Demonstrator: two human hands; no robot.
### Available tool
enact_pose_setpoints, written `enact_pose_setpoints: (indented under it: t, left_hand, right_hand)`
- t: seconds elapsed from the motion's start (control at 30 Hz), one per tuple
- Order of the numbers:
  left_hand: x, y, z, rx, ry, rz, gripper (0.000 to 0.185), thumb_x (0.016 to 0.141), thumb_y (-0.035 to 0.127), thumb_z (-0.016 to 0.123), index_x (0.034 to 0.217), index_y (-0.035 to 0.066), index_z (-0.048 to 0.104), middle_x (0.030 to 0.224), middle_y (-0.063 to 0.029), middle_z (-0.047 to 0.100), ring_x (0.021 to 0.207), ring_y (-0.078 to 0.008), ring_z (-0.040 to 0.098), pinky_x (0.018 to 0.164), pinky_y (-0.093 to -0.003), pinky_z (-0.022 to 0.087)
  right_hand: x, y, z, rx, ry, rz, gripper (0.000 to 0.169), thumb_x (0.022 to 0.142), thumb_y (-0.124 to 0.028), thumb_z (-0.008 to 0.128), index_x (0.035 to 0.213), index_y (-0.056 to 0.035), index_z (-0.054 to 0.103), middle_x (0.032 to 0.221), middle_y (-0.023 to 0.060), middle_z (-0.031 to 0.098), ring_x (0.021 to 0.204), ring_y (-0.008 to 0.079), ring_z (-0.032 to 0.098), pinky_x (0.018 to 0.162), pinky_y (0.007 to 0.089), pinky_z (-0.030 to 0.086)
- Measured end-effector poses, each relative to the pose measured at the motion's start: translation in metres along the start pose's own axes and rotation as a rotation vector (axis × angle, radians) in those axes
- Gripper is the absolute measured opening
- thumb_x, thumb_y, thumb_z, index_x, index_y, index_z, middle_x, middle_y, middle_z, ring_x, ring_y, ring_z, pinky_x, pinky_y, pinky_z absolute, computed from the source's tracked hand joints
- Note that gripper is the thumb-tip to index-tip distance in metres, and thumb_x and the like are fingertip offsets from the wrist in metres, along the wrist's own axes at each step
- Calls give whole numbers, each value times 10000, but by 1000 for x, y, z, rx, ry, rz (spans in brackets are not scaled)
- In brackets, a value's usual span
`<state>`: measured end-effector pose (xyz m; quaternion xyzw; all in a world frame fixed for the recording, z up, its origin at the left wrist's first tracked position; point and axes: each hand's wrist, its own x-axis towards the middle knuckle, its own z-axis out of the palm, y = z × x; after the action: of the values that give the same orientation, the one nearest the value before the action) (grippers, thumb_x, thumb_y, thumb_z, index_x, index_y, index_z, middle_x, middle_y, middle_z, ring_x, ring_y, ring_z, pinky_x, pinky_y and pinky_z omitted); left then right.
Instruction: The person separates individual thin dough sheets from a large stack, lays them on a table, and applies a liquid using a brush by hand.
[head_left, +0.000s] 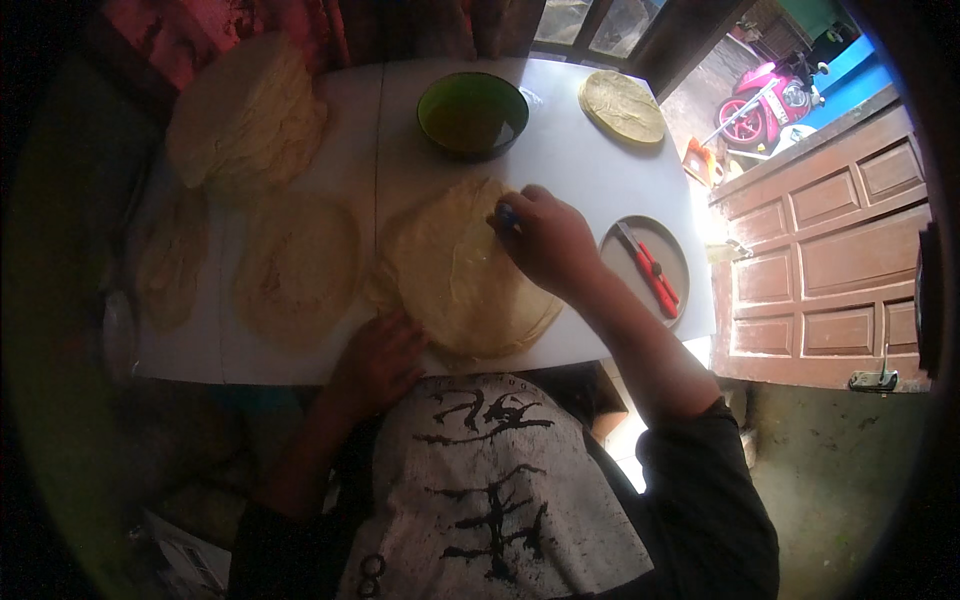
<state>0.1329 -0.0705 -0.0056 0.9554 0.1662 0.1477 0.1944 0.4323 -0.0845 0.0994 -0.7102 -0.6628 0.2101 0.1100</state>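
A round stack of thin, pale dough sheets (465, 270) lies on the white table before me. Over its upper right part, my right hand (544, 236) is closed around a small blue object (507, 216), mostly hidden by the fingers. My left hand (386, 352) rests by the lower left edge of the stack, fingers spread and holding nothing. Beyond the stack stands a green bowl (472, 116) with liquid in it.
A tall dough pile (244, 112) stands at the back left, with flatter dough pieces (296, 270) nearer me. A small round stack (621, 107) lies at the back right. Red-handled scissors or a similar tool (656, 277) rests on a round plate (611, 247) at right.
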Motion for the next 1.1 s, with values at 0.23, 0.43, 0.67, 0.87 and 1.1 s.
enact_pose_setpoints:
  t: [0.23, 0.43, 0.67, 0.87, 1.1]
  left_hand:
    - [5, 11, -14, -19, -25, -140, 453, 795, 249, 732, 1189, 46, 636, 1314, -170, 566, 1286, -381, 477, 1080, -512, 378]
    - [2, -3, -40, 88, -143, -292, 438, 779, 253, 747, 1155, 52, 650, 1285, -152, 579, 1278, -353, 476, 1107, -479, 355]
    - [-67, -51, -68, 139, 87, -381, 372, 792, 190, 746, 1132, 69, 660, 1253, -118, 602, 1246, -327, 506, 1089, -466, 365]
    - [-80, -68, -67, 229, 184, -272, 250, 832, 146, 701, 1067, 63, 682, 1181, -92, 632, 1161, -299, 559, 1018, -442, 410]
    - [-84, -94, -62, 322, 175, -61, 218, 811, 155, 721, 1013, 79, 691, 1084, -97, 661, 1058, -279, 600, 953, -437, 453]
  right_hand:
    - [-6, -31, 42, -87, 89, -434, 188, 851, -202, 630, 1013, -113, 666, 1046, 113, 640, 953, 275, 649, 752, 382, 550]
    - [-32, -16, 63, 46, 9, -606, 240, 832, -192, 657, 1059, -117, 670, 1033, 155, 625, 912, 372, 644, 759, 463, 526]
    - [-60, -16, 23, -94, -175, -243, 204, 770, -72, 709, 968, -114, 697, 1047, 125, 654, 977, 332, 633, 818, 396, 515]
    - [-18, 24, -12, 465, 27, -111, 219, 906, -85, 586, 1110, -52, 661, 1038, 115, 647, 887, 229, 632, 765, 345, 515]
    - [97, 50, -28, 1053, 534, 118, 270, 960, -224, 576, 1121, -14, 625, 1007, 65, 629, 733, 114, 529, 618, 251, 426]
